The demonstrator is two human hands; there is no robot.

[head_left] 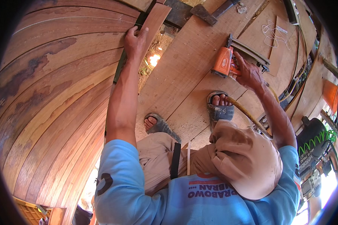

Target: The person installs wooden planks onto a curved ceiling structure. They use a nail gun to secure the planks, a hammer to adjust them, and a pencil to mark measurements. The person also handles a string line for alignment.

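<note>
At the upper left my left hand [134, 43] grips a narrow reddish wooden plank [157, 18] along the edge of a curved wall of wooden strips [60, 75]. On the right my right hand [247, 71] is closed on the handle of an orange nail gun [223, 60] with a long magazine, resting on or just above the floor boards [176, 67]; I cannot tell which. A yellow air hose runs back from the tool past my right arm.
A hammer [204, 17] lies at the top. Tangled white string [272, 35] lies on thin boards at upper right. A black compressor [313, 146] with a green coiled hose and an orange object [330, 95] are at far right. A gap opens beside the plank. My sandaled feet are below.
</note>
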